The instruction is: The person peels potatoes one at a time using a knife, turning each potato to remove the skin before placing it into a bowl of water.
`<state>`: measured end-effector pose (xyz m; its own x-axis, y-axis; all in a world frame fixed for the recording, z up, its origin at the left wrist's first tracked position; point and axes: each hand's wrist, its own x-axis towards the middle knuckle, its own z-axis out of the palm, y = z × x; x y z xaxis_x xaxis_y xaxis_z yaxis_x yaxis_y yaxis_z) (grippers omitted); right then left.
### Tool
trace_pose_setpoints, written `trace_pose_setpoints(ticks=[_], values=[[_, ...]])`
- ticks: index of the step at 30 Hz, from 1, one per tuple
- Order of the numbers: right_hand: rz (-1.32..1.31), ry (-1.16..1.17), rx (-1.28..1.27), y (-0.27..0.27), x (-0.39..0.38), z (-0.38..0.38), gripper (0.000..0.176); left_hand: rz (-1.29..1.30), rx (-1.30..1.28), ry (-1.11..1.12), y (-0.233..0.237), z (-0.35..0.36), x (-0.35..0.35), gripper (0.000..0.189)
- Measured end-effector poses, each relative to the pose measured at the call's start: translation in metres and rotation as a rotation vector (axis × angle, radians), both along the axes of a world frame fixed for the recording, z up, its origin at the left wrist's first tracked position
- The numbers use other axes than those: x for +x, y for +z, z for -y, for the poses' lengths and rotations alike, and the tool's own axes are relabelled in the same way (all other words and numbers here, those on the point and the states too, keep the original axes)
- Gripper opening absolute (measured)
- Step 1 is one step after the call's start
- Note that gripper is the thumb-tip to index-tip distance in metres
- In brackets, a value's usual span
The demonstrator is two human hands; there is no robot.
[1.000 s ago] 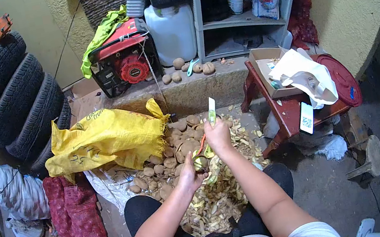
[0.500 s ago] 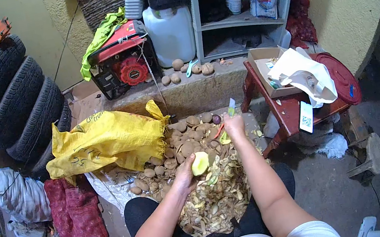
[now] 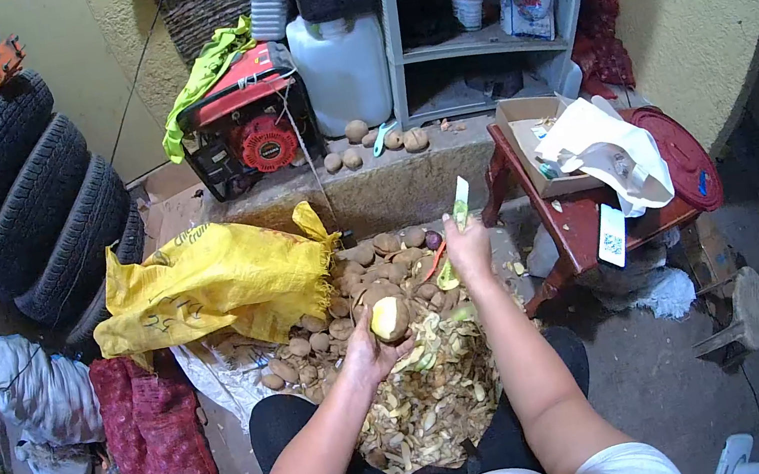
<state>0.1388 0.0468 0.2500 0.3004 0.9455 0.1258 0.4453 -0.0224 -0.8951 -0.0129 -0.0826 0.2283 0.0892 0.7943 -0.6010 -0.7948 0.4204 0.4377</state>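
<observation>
In my left hand (image 3: 377,347) is a partly peeled potato (image 3: 389,319), yellow flesh on its left side and brown skin on its right. My right hand (image 3: 470,246) is wrapped round a peeler (image 3: 462,203) whose pale end points up. The two hands are apart, so the peeler does not touch the potato. Brown unpeeled potatoes (image 3: 369,274) lie in a pile beyond my left hand. Below the hands, between my legs, is a heap of peelings (image 3: 429,401). A purple onion (image 3: 433,239) and something red and green lie beside my right hand.
A yellow sack (image 3: 216,286) lies left of the potatoes, with red mesh bags (image 3: 155,429) nearer. At the right stands a red wooden table (image 3: 557,236) with a box (image 3: 520,141). Behind are a generator (image 3: 249,128), a white jerrycan (image 3: 345,70) and a grey shelf (image 3: 487,40).
The potato in my left hand has turned, now showing brown skin as well as yellow flesh, and has moved slightly up. My right hand and the peeler have risen a little.
</observation>
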Motion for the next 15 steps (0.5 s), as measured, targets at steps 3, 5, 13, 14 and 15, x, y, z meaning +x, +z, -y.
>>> trace_pose_setpoints(ticks=[3, 5, 13, 14, 15], values=[[-0.147, 0.139, -0.010, 0.012, -0.015, 0.019, 0.032, 0.049, 0.042, -0.038, -0.018, -0.005, -0.001, 0.040], [-0.081, 0.179, 0.073, 0.011, -0.027, 0.028, 0.031, 0.052, 0.052, -0.055, -0.022, -0.006, 0.001, 0.039], [0.092, 0.088, 0.169, -0.005, -0.041, 0.037, 0.029, -0.107, -0.045, 0.011, -0.022, -0.009, 0.011, 0.028], [0.092, 0.088, 0.169, -0.005, -0.040, 0.036, 0.029, -0.107, -0.046, 0.011, -0.019, -0.009, 0.011, 0.028], [0.037, 0.103, 0.089, -0.005, -0.038, 0.033, 0.029, -0.131, -0.025, 0.008, -0.014, -0.008, 0.011, 0.027]])
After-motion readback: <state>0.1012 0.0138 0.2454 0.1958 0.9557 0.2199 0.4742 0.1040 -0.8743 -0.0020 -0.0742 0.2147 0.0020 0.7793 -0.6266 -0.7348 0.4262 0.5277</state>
